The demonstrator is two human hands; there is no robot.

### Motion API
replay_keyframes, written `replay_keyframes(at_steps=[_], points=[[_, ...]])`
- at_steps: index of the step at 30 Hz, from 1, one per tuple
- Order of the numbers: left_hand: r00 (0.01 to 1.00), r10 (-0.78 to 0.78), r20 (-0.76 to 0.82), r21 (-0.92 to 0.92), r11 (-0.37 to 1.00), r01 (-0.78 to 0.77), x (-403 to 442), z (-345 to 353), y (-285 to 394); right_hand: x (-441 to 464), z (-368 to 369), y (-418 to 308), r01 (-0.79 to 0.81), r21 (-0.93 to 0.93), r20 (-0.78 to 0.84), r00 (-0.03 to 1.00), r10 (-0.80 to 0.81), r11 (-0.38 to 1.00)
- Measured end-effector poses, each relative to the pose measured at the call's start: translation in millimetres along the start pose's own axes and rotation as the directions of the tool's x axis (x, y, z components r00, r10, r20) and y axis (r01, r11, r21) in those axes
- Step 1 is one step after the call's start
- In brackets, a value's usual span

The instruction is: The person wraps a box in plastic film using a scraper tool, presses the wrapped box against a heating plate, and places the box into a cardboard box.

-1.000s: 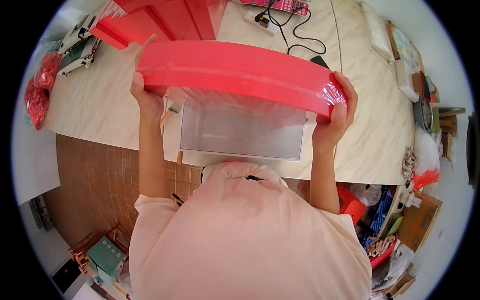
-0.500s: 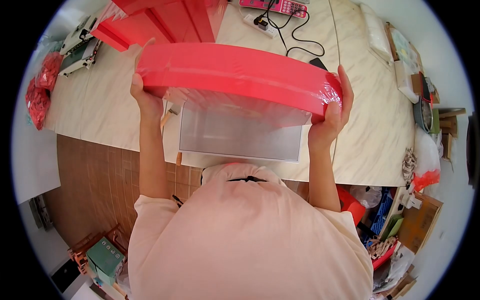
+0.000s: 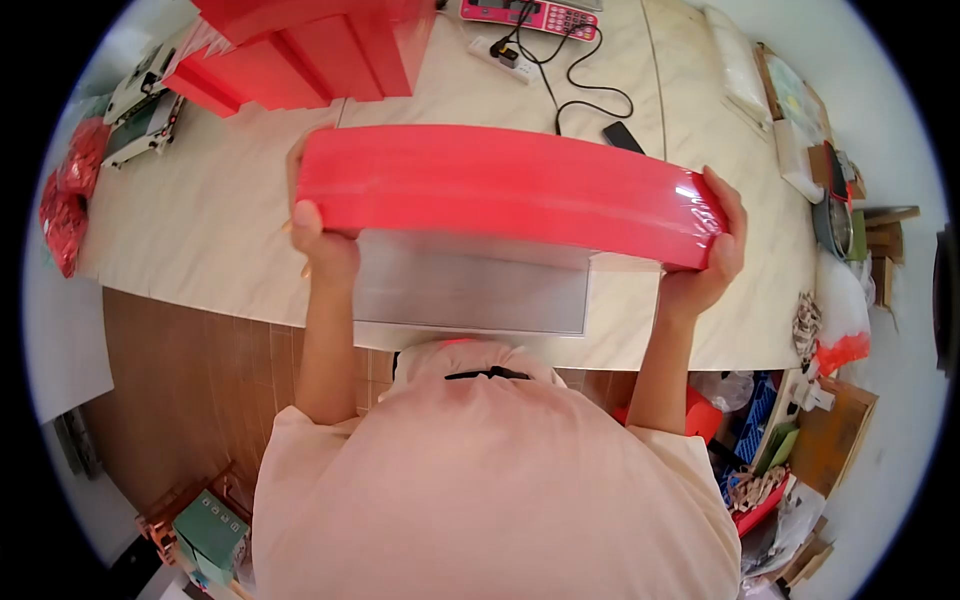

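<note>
A long red box [image 3: 500, 185] with shiny clear film, crinkled at its right end, is held up over the table. My left hand [image 3: 328, 245] grips its left end, thumb on the near side and fingers mostly hidden behind. My right hand [image 3: 718, 265] is closed round the opposite end, fingers along the outer side. Below the box lies a flat grey rectangular plate [image 3: 470, 295] with a pale border, its far part covered by the box. A sliver of a wooden handle [image 3: 306, 270] shows beside my left wrist.
Several red boxes [image 3: 310, 60] stand at the back left. A pink device [image 3: 530, 15], a power strip [image 3: 503, 60], a looped black cable [image 3: 630, 95] and a dark phone-like object [image 3: 623, 137] lie behind. Red bags [image 3: 75, 190] are far left; assorted goods line the right wall.
Both hands have brought the red box lower and closer to me, slightly right. It has tipped so its long face shows more, and its filmed underside is now hidden.
</note>
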State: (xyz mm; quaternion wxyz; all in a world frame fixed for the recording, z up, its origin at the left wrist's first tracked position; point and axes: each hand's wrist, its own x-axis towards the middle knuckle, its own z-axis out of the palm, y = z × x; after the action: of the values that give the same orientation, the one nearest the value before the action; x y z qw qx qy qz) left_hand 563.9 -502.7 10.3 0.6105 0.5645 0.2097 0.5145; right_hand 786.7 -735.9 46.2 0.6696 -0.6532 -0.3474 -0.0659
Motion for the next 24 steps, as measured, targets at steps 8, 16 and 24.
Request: replay_keyframes(at_steps=[8, 16, 24], points=[[0.994, 0.043, -0.099, 0.107, 0.994, -0.033, 12.2, -55.0, 5.3, -21.7, 43.7, 1.4, 0.078, 0.029, 0.04, 0.996, -0.079, 0.997], [0.983, -0.013, -0.185, 0.119, 0.992, 0.035, 31.0, -113.1, 31.6, -38.1, 109.8, -9.8, 0.171, 0.256, 0.074, 0.978, -0.196, 0.951], [0.986, 0.029, -0.163, 0.122, 0.992, -0.009, 27.7, -81.1, 29.0, -27.8, 64.2, 3.1, 0.173, 0.132, 0.042, 0.983, -0.179, 0.976]])
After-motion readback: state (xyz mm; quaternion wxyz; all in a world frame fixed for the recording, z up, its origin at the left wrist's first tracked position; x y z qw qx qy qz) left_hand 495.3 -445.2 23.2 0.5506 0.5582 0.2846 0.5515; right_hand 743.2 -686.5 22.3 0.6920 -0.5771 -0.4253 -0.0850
